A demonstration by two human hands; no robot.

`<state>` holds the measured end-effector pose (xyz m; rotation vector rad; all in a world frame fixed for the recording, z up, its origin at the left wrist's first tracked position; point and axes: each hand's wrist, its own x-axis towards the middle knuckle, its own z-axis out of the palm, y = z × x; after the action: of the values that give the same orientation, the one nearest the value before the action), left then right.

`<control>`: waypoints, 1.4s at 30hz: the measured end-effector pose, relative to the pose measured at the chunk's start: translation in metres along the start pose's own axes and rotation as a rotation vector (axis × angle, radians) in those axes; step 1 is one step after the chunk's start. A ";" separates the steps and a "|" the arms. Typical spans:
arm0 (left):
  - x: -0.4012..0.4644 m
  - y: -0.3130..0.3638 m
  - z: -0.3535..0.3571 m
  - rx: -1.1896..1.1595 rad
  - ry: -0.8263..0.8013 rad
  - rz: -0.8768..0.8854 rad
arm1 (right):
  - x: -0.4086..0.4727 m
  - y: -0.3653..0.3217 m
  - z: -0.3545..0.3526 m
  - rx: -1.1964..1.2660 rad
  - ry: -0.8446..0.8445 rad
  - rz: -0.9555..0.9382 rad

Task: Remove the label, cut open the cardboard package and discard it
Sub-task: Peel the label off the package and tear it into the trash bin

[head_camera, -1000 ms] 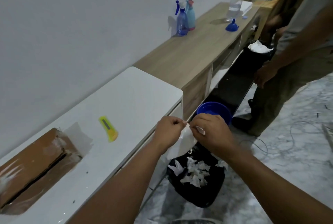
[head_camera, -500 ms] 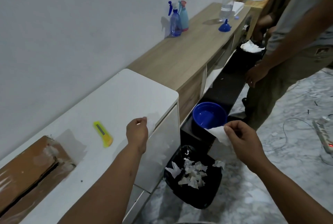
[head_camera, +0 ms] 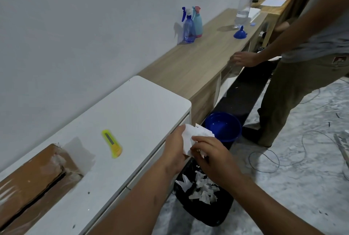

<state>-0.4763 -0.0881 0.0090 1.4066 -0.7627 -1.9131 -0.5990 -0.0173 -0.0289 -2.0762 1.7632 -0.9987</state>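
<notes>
A white paper label (head_camera: 196, 135) is pinched between my left hand (head_camera: 175, 148) and my right hand (head_camera: 209, 156), just off the white cabinet's front edge. Directly below them on the floor stands a black bin (head_camera: 205, 210) with several torn white paper scraps inside. The brown cardboard package (head_camera: 32, 183) lies at the left end of the white cabinet top (head_camera: 132, 106), taped, with a dark slit along its top. A yellow utility knife (head_camera: 112, 144) lies on the cabinet between the package and my hands.
A blue bowl (head_camera: 222, 127) sits on a low black shelf past the bin. Another person (head_camera: 294, 60) stands at right, one hand on the wooden counter (head_camera: 198, 62), which carries two spray bottles (head_camera: 191, 24), a blue funnel and a clear bottle. Cables lie on the marble floor.
My hands had parted, the left near the cabinet top and the right holding a paper piece over the bin. Now both have come back together on the label. The other person's hand moved onto the counter.
</notes>
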 end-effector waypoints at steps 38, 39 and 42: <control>-0.004 -0.017 -0.023 0.376 -0.154 0.254 | 0.019 0.020 -0.012 0.481 0.017 0.519; -0.006 -0.017 -0.023 0.419 -0.175 0.280 | 0.019 0.021 -0.011 0.476 0.021 0.515; -0.010 -0.015 -0.023 0.477 -0.238 0.326 | 0.020 0.020 -0.009 0.441 0.046 0.527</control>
<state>-0.4541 -0.0732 -0.0022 1.2233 -1.5425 -1.7215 -0.6194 -0.0386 -0.0271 -1.2467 1.7699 -1.1370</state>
